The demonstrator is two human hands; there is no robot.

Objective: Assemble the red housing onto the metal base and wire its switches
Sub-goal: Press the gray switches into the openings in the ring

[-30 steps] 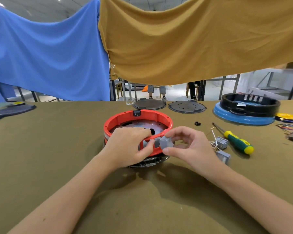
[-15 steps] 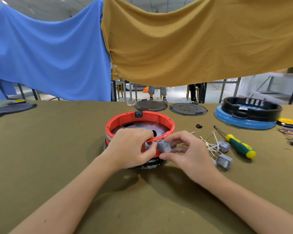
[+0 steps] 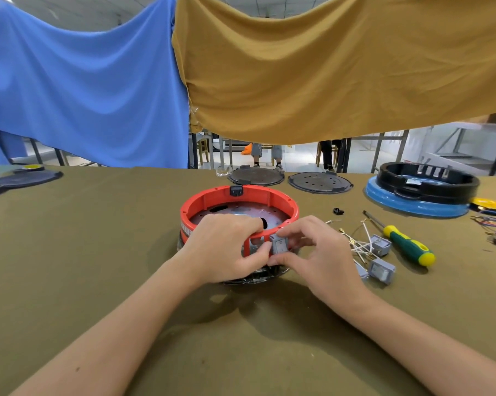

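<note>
Moved: grey switch now pressed against red housing front slot.
Right hand: pinches switch, seating it.
Left hand: grips rim, steadying housing.

Both hands' fingers pinch a grey switch at the red housing

workshop or assembly floor. long work surface under olive cloth; blue sheet and mustard sheet hang as dividers. loose appliance parts lie about: round dark plates, black ring on a blue base, grey switches with wires, a green-yellow screwdriver. behind: metal-framed tables, pale concrete floor, legs of people standing.
</note>
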